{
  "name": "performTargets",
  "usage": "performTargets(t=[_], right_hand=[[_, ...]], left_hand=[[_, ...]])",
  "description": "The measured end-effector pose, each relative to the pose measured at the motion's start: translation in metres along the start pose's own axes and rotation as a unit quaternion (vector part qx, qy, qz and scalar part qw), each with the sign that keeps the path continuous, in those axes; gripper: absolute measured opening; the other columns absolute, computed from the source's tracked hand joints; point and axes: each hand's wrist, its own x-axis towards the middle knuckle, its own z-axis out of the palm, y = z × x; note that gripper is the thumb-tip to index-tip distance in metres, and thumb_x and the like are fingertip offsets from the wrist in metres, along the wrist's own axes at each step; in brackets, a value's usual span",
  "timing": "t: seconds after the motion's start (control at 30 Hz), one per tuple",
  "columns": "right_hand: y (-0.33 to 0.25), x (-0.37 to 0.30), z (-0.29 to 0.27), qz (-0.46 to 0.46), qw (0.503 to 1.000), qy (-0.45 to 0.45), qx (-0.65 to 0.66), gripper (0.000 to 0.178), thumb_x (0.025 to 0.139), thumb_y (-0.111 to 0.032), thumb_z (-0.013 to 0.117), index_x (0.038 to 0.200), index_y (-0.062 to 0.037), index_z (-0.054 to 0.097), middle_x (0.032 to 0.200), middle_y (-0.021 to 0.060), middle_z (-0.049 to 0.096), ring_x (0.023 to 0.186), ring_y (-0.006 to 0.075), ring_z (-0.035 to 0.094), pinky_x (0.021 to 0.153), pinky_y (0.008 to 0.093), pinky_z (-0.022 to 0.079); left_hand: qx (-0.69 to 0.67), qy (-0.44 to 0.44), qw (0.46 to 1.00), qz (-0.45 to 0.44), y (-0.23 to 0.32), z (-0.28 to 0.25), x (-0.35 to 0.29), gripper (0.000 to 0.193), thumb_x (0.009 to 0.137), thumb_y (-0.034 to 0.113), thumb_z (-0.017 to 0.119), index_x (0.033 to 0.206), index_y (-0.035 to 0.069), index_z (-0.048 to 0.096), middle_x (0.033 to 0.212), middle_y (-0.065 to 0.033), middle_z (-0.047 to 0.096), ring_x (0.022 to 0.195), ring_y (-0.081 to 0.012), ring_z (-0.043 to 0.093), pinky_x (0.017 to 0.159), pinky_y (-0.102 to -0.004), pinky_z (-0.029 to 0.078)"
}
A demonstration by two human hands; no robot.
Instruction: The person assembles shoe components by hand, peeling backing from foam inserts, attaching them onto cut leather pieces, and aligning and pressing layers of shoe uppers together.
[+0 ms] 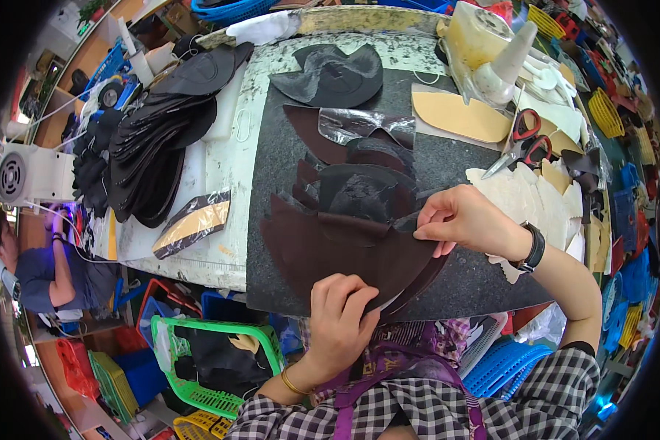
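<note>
A dark brown leather-like piece with a curved outline lies nearest me on a dark grey mat. My left hand has its fingers curled over the near edge of this piece. At the piece's right side, my right hand pinches the tip of a thin black strip between thumb and fingers. Just beyond, several black and brown cut pieces overlap in a row, one with a shiny patch. Farther back sits a pile of curved black pieces.
Red-handled scissors lie at right, near cream scraps and a tan panel. A yellowish container stands behind. Stacked dark pieces are at left. A green basket sits below the table; another person works at far left.
</note>
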Motion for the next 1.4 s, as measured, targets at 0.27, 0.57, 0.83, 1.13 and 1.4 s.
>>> performTargets(t=[0.27,0.57,0.83,1.13,1.4], right_hand=[[0.005,0.002,-0.004,-0.026,0.992,0.034,0.121,0.018,0.089,-0.012,0.063,0.084,0.0054,0.063,0.072,0.0076,0.066,0.061,0.014,0.068,0.054,0.0221,0.055],[0.01,0.011,-0.007,-0.067,0.996,0.046,0.026,0.019,0.089,-0.012,0.062,0.081,0.0043,0.061,0.069,0.0093,0.066,0.055,0.0129,0.066,0.048,0.023,0.052],[0.011,-0.011,0.026,-0.419,0.783,0.167,-0.428,0.028,0.075,-0.011,0.067,0.099,-0.0028,0.055,0.09,0.0096,0.055,0.079,0.0268,0.059,0.066,0.0382,0.049],[0.002,-0.002,0.032,-0.348,0.917,0.121,-0.155,0.065,0.079,0.009,0.062,0.138,-0.0035,0.037,0.145,0.02,0.033,0.079,0.0226,0.063,0.071,0.0318,0.053],[0.011,-0.014,0.027,-0.401,0.842,0.249,-0.263,0.026,0.081,-0.002,0.065,0.105,-0.0033,0.055,0.102,0.0121,0.051,0.082,0.0304,0.06,0.068,0.0376,0.051]], left_hand=[[0.05,-0.001,0.999,0.005,0.014,0.007,0.001,0.024,0.067,-0.001,0.074,0.088,0.005,0.063,0.092,-0.0069,0.058,0.09,-0.0287,0.054,0.077,-0.0393,0.043],[0.056,-0.001,0.998,-0.006,0.017,0.011,0.001,0.023,0.068,0.005,0.076,0.087,0.006,0.064,0.091,-0.0052,0.059,0.089,-0.0267,0.054,0.078,-0.0404,0.041],[-0.014,-0.112,0.993,-0.017,0.013,-0.017,-0.005,0.03,0.069,0.02,0.079,0.093,0.008,0.066,0.103,-0.0053,0.062,0.107,-0.0302,0.053,0.098,-0.0494,0.036],[-0.19,-0.138,0.972,-0.019,-0.027,-0.067,0.037,0.017,0.083,0.016,0.067,0.098,0.007,0.067,0.102,-0.0081,0.067,0.09,-0.0261,0.066,0.084,-0.0385,0.052],[0.18,-0.094,0.976,0.08,-0.135,0.036,0.249,0.052,0.081,0.038,0.068,0.117,0.002,0.057,0.102,-0.0205,0.066,0.093,-0.0389,0.063,0.08,-0.0441,0.051]])
